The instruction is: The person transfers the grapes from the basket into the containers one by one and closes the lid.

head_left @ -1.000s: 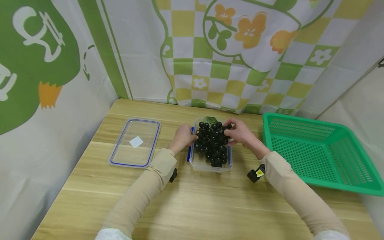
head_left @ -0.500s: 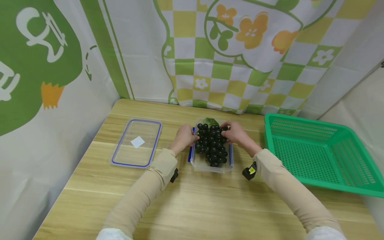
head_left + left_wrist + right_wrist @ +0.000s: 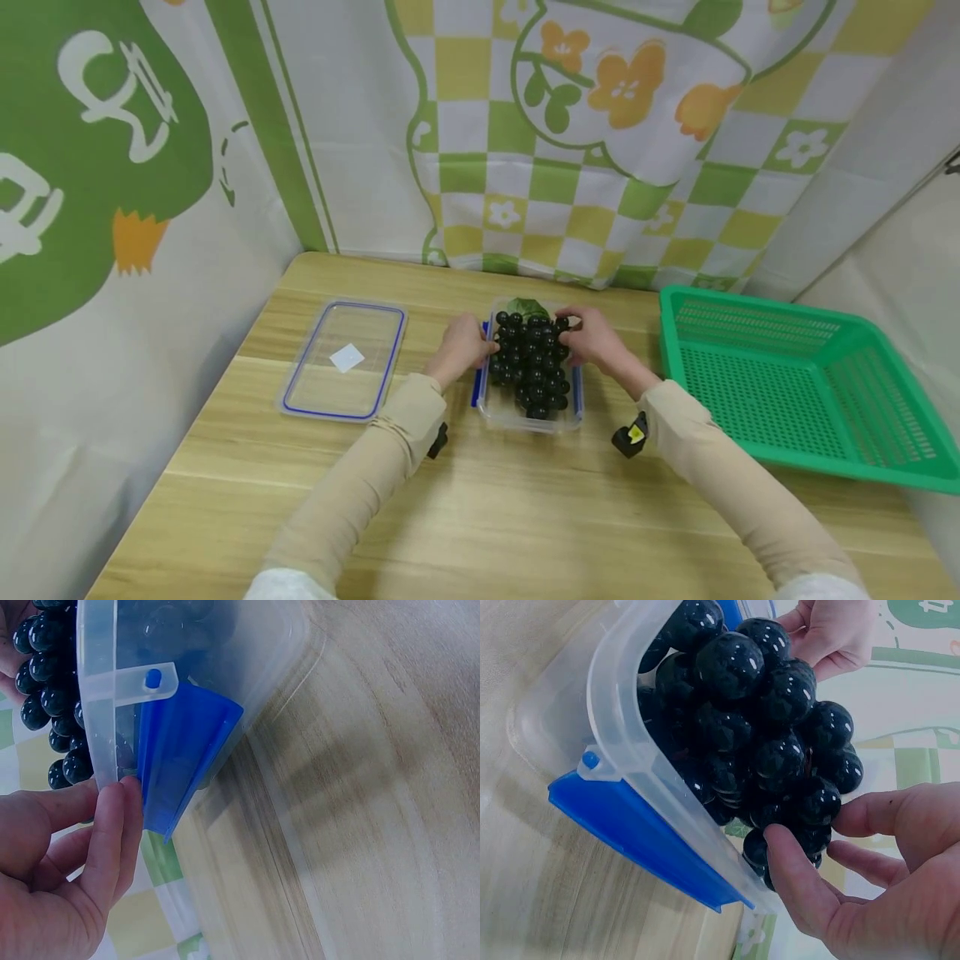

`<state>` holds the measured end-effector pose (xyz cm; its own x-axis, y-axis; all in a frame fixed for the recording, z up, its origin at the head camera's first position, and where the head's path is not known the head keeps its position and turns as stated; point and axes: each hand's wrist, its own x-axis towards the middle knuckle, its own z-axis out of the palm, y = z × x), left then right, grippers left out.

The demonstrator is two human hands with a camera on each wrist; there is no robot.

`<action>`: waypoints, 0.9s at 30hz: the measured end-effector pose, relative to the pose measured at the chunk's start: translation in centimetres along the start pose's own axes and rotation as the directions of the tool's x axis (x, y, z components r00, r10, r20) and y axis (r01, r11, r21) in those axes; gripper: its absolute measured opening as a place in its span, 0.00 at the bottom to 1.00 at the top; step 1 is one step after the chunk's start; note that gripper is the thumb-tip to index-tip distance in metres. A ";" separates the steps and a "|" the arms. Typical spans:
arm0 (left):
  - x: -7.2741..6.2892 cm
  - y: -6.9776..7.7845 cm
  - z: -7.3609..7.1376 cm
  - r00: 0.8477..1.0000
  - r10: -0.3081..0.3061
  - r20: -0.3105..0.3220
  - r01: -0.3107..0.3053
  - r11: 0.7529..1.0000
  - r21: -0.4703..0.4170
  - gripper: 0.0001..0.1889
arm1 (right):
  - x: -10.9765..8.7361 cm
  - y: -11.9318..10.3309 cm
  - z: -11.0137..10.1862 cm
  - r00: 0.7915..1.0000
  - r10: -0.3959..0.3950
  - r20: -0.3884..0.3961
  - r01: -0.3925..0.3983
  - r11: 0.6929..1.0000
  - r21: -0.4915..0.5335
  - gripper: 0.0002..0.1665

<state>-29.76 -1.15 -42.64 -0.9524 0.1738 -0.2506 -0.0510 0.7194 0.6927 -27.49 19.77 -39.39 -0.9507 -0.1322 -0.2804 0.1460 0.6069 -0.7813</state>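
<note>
Soft diffuse light, glints on black grapes (image 3: 776, 757), faint table (image 3: 375, 825) shadows

Bunch of dk. glossy grapes (image 3: 532, 358) lies in clear plastic container (image 3: 517, 422), partly above rim; container stands uncovered on table (image 3: 525, 517) w/ blue side clips (image 3: 184, 746) unfastened.

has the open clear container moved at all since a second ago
No. In the head view, the container keeps its place on the table, with no visible shift against the table's far-left corner.
</note>
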 end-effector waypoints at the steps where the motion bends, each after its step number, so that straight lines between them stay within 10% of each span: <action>1: 0.0 0.0 0.0 1.000 -0.002 0.001 0.002 1.000 0.001 0.10 | -0.1 0.1 -0.1 1.000 0.002 -0.007 -0.002 1.000 -0.001 0.29; 27: -0.2 -0.1 0.1 1.000 0.004 -0.015 -0.004 1.000 -0.006 0.09 | -1.3 2.7 0.0 0.989 0.131 -0.068 -0.135 0.989 -0.056 0.13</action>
<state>-29.49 -1.14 -42.71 -0.9569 0.1667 -0.2378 -0.0489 0.7148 0.6976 -25.86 21.53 -41.14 -0.9398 0.0023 -0.3418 0.2576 0.6620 -0.7039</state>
